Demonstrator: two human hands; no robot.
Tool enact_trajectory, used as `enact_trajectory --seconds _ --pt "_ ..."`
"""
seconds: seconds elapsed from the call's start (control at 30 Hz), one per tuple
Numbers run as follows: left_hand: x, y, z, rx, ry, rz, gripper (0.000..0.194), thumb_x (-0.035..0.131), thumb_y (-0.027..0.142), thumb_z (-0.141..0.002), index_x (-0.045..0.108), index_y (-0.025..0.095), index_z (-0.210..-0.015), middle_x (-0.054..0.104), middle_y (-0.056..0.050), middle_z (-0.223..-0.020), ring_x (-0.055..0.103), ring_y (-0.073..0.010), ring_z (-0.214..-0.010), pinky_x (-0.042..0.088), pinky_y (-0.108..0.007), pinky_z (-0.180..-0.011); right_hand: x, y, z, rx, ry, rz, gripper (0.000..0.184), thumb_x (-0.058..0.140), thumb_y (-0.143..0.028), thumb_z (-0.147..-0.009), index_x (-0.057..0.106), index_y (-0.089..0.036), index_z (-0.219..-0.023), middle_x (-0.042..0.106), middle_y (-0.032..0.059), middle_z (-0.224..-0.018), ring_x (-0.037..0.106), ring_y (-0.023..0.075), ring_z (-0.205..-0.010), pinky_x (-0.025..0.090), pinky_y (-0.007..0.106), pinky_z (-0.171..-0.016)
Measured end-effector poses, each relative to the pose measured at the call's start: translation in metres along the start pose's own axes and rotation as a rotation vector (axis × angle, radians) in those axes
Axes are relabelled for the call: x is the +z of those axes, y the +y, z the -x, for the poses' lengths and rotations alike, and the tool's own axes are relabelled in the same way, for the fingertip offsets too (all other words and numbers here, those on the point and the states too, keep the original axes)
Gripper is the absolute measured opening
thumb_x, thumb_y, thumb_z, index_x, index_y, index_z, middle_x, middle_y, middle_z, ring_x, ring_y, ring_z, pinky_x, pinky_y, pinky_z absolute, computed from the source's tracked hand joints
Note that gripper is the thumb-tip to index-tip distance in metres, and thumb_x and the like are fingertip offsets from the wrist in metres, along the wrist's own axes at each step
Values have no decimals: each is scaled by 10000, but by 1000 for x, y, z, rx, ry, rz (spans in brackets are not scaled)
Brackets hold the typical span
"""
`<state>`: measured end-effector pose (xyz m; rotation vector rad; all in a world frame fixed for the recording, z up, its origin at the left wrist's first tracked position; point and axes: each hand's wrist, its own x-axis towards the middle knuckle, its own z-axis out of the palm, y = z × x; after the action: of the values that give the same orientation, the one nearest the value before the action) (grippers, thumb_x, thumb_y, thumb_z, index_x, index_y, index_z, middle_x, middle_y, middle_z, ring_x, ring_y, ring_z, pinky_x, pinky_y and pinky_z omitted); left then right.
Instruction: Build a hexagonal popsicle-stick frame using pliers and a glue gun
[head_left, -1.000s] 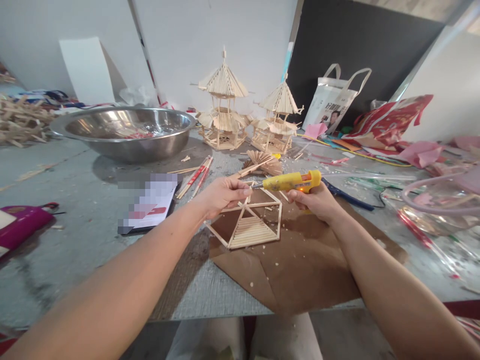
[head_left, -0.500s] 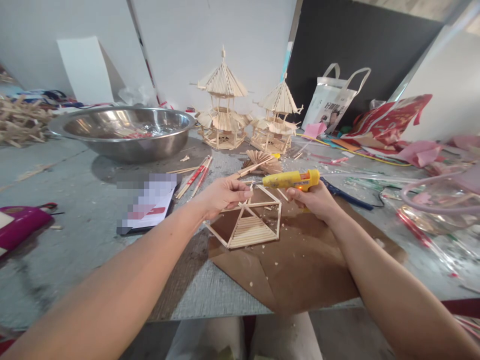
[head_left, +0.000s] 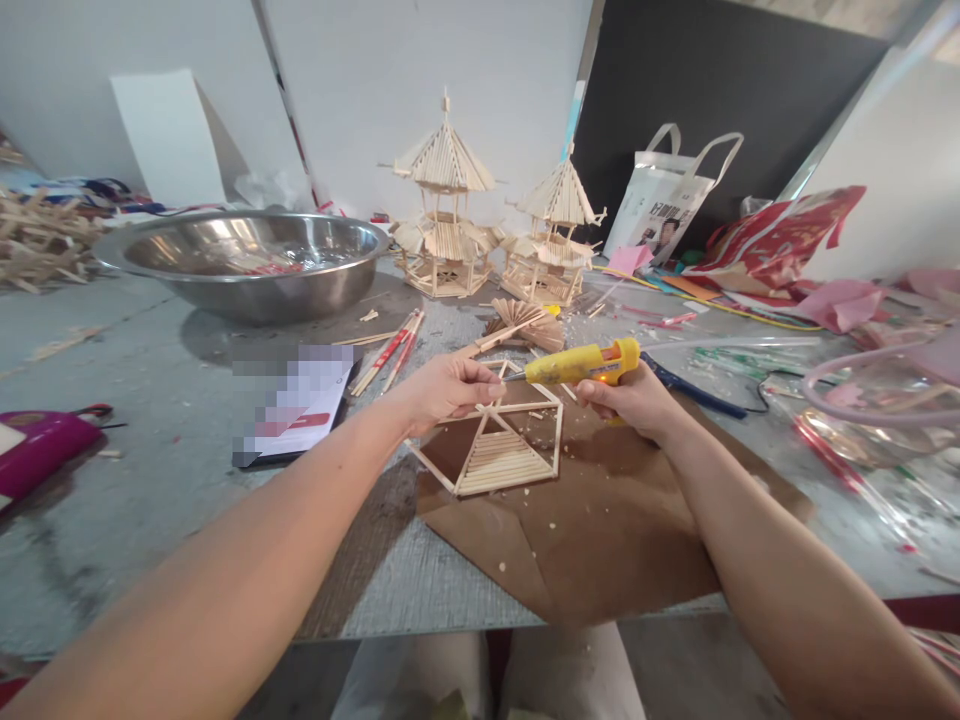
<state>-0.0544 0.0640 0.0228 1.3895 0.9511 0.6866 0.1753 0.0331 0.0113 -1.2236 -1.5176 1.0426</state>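
My right hand (head_left: 634, 400) grips a yellow glue gun (head_left: 581, 364) with its orange light on and its nozzle pointing left. My left hand (head_left: 444, 390) pinches a thin wooden stick (head_left: 496, 397) at the nozzle's tip. Just below both hands a hexagonal frame of wooden sticks (head_left: 501, 448), partly filled with a slatted wedge, lies on brown paper (head_left: 600, 530).
Two finished stick pagodas (head_left: 447, 205) (head_left: 553, 232) stand at the back. A large steel bowl (head_left: 247, 262) is back left, with a phone (head_left: 296, 402) and red-wrapped chopsticks (head_left: 394, 350) near it. A stick fan (head_left: 525, 325), bags and plastic scraps clutter the right.
The glue gun's nozzle has come back to the stick in my left hand's pinch after drawing slightly away. Otherwise the hands hold their places.
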Motion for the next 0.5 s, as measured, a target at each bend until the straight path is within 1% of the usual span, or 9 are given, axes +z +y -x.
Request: enact_trajectory --seconds 0.13,0.2,0.27,0.37,0.43,0.5 --pt "-3 -2 -2 7 -9 -26 136 699 226 -565 606 128 -586 453 42 -447 270 -10 -344 124 -170 -355 0 1 -2 5 77 23 384 684 -506 -516 546 -154 -585 512 -37 -451 350 40 -341 281 192 -326" --pt "-5 -2 -2 0 -17 -104 128 688 243 -579 614 140 -578 427 53 -420 243 -14 -336 113 -178 -359 0 1 -3 4 100 12 396 686 -515 -509 545 -155 -596 521 -32 -457 356 42 -340 287 194 -326" --pt "-7 -1 -3 15 -15 -253 109 681 253 -584 633 155 -574 435 52 -410 266 -27 -345 146 -181 -369 -1 2 -4 -4 106 -1 393 686 -513 -514 547 -157 -606 532 -27 -471 361 44 -341 291 196 -328" --pt "-7 5 -6 70 10 -533 78 680 255 -569 660 181 -555 531 32 -466 385 -61 -417 242 -182 -417 -3 4 -5 -6 107 -8 379 694 -499 -516 547 -157 -588 528 -25 -475 357 43 -340 283 199 -329" --pt "-7 9 -9 89 -13 -684 66 678 252 -560 669 191 -536 565 25 -486 430 -79 -453 271 -186 -442 -5 6 -6 4 108 -6 369 699 -488 -517 544 -156 -564 500 -33 -449 348 43 -335 274 201 -328" --pt "-7 13 -13 99 -69 -784 45 679 237 -548 677 198 -525 571 23 -469 445 -90 -451 273 -191 -442 -7 9 -7 7 114 -16 361 700 -479 -523 539 -157 -552 475 -41 -427 336 42 -328 263 201 -326"
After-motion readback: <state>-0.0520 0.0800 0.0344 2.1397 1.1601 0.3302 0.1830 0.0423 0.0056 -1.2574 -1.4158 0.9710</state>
